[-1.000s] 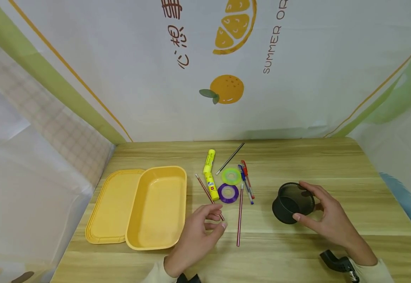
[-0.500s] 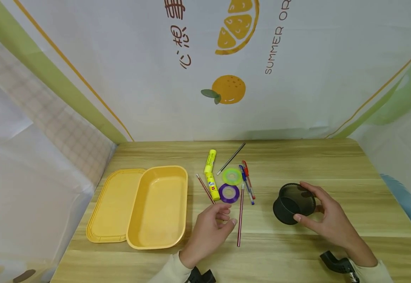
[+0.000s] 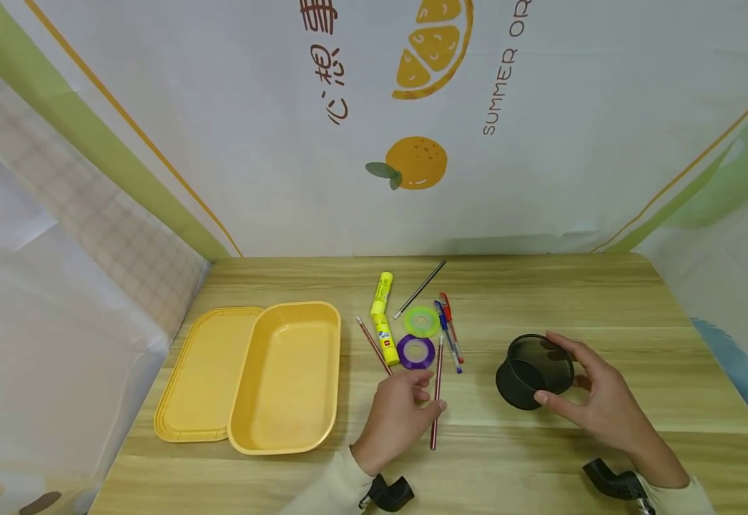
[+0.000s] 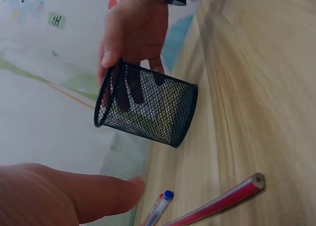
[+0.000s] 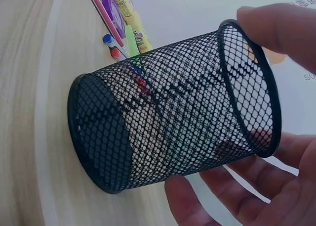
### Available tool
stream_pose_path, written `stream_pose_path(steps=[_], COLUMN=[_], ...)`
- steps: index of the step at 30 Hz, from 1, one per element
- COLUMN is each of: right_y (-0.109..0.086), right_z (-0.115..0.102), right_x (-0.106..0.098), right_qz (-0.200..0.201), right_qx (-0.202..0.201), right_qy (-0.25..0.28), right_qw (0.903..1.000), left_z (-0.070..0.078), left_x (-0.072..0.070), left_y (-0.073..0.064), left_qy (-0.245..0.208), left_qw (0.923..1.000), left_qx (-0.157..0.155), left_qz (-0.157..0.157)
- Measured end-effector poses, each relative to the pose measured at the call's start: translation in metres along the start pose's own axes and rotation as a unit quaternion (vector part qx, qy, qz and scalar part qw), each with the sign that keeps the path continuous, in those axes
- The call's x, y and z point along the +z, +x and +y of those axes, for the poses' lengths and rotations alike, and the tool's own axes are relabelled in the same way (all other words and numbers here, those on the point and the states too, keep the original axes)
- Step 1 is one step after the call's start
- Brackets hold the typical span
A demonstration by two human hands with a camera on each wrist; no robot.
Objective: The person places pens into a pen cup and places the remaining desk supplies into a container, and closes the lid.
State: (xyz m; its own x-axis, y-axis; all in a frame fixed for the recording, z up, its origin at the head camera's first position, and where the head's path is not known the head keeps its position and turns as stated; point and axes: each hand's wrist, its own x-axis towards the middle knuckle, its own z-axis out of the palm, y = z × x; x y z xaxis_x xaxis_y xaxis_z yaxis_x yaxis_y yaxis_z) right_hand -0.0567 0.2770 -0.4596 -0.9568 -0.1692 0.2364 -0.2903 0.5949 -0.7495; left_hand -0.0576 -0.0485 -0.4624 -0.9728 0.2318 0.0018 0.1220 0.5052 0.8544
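Cream long sleeves (image 3: 332, 488); curved black wrist devices (image 3: 392, 495).

I had a wood table (image 3: 541, 286). Left: yellow lid (image 3: 203, 375), box (image 3: 287, 379) just beside it. Middle: two glue sticks (image 3: 386, 339), roughly end to end, one red pencil (image 3: 371, 343) just left of them. Green tape (image 3: 410, 323) sat beyond purple tape (image 3: 415, 365), black pencil (image 3: 420, 290) farther back. Blue pen (image 3: 447, 336) lay by red pen (image 3: 453, 325); second red pencil (image 3: 435, 429) ran toward me.

Left hand (image 3: 401, 406) shifts toward 3 o'clock
In head view, its thumb now overlaps the red pencil (image 3: 435, 430) nearer 3 o'clock.
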Motion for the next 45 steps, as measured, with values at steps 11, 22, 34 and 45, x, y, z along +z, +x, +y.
stream_pose_path(steps=[11, 22, 34, 45], right_y=[-0.001, -0.001, -0.003, -0.004], right_z=[-0.004, -0.004, -0.001, -0.002], right_x=[-0.001, 0.000, 0.002, 0.003], right_qz=[-0.007, -0.007, 0.001, 0.001], right_qx=[0.029, 0.035, 0.025, 0.027], right_qy=[0.011, 0.027, 0.051, 0.050], right_qw=[0.9995, 0.9990, 0.9984, 0.9984], left_z=[-0.005, -0.004, -0.005, -0.010], left_x=[0.013, 0.019, 0.022, 0.016], left_y=[0.005, 0.013, 0.020, 0.019], left_qy=[0.062, 0.107, 0.112, -0.001], left_qw=[0.9980, 0.9939, 0.9935, 0.9996], left_qx=[0.011, 0.023, 0.013, -0.030], left_qz=[-0.005, 0.016, 0.019, 0.001])
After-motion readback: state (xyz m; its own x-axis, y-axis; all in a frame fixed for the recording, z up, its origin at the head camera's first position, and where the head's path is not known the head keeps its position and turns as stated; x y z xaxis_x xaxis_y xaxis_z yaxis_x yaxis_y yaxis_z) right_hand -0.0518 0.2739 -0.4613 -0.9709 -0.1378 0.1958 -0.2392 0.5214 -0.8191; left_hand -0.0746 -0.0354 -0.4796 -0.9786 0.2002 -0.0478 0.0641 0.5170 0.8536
